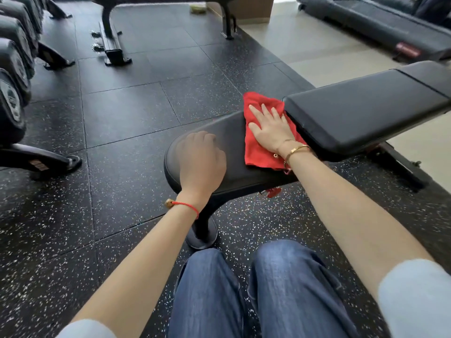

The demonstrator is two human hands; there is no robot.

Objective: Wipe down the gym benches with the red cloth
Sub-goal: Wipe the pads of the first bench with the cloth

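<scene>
A black padded gym bench stands before me, its seat pad (234,152) nearest and the longer back pad (366,111) running off to the right. The red cloth (256,147) lies spread on the seat pad, close to the gap between the two pads. My right hand (268,125) presses flat on the cloth with its fingers straight and spread. My left hand (201,157) rests on the seat pad's left end, knuckles up and fingers curled under, with nothing in it.
A dumbbell rack (12,76) lines the left edge. Another bench frame (114,47) stands at the back. A treadmill (380,23) sits at the top right on the pale floor. My knees in jeans (256,289) are below the bench. Black speckled rubber flooring (134,113) lies around.
</scene>
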